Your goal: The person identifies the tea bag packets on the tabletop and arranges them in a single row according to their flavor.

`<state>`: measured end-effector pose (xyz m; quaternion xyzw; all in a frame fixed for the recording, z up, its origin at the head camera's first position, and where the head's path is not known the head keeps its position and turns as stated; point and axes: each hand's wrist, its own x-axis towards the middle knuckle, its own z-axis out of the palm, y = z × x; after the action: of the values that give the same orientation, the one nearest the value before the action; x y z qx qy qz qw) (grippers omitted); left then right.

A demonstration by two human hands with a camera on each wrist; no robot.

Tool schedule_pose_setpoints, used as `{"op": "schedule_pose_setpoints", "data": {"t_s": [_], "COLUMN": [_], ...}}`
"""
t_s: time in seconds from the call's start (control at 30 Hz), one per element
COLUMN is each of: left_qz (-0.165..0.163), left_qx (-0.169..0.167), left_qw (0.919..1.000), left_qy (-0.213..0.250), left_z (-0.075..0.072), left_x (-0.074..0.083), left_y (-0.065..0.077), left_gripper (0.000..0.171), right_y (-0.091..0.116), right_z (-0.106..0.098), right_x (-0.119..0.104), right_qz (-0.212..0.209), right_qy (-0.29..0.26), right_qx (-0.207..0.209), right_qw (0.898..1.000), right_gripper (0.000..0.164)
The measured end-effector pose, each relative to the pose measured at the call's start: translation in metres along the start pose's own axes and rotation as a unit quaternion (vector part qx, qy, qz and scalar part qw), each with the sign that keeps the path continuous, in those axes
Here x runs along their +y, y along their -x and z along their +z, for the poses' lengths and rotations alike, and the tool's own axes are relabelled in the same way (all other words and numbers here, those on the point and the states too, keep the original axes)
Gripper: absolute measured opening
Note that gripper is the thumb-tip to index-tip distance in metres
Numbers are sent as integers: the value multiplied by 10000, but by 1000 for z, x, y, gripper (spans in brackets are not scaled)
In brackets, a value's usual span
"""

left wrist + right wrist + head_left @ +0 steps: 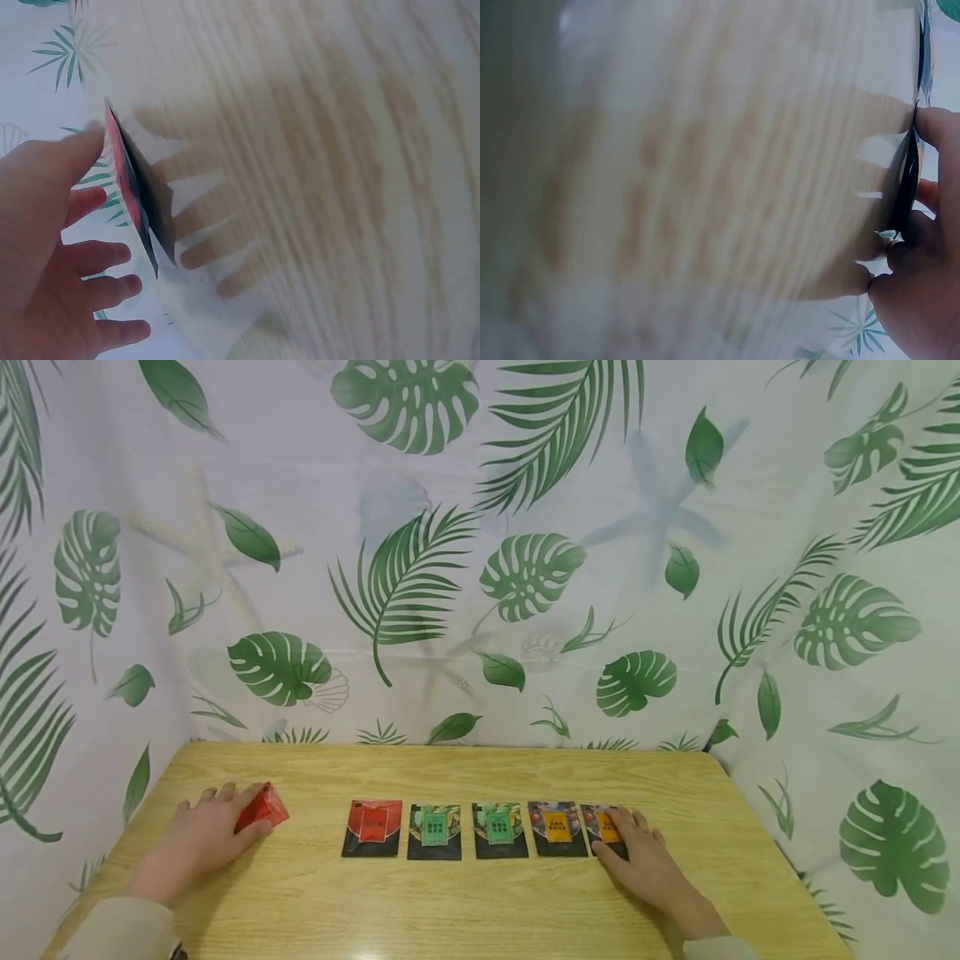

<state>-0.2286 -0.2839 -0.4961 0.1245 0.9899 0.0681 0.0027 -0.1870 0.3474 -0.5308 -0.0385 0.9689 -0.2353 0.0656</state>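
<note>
My left hand [206,831] holds a small red packet [264,808] between thumb and index finger at the table's left side. In the left wrist view this packet [133,187] stands tilted, its red-and-black face and a dark side showing. The other left fingers are spread apart. My right hand [648,864] grips a black packet [600,823] with an orange label at the right end of a row, thumb at its left edge and index finger at its far side. That packet [909,180] appears edge-on in the right wrist view, partly hidden by the hand.
Left of it in the row lie another orange-label packet [557,829], two green-label packets [500,831] [435,832] and a red-and-black packet [372,828]. They lie flat on the wood-grain table [450,910]. A leaf-print cloth [465,710] hangs behind and at both sides.
</note>
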Motion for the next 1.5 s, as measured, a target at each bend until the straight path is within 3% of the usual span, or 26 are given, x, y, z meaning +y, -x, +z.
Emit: {"op": "schedule_pose_setpoints", "data": {"t_s": [0.17,0.37,0.7,1.0,1.3,1.5], "left_qz": [-26,45,17,71,96,161], "left_qx": [113,-211,-409,-164,-316,-194], "left_qw": [9999,9998,9991,9998,9990,9992], "left_qy": [-110,-45,85,130,318,317], "left_z": [-3,-3,3,8,9,12], "left_x": [-4,-8,2,7,11,12], "left_y": [0,2,-1,0,1,0], "left_gripper": [49,59,64,68,72,72], "right_y": [1,1,0,0,0,0], "right_z": [-1,-1,0,-1,0,1], "right_x": [-2,-3,-2,-3,-1,1], "right_qz": [36,15,8,-17,-45,-54], "right_qy": [-5,20,48,36,4,-1], "right_qx": [-35,10,17,22,41,68], "right_qw": [10000,10000,10000,10000,10000,10000], "right_gripper": [79,79,79,79,78,78]}}
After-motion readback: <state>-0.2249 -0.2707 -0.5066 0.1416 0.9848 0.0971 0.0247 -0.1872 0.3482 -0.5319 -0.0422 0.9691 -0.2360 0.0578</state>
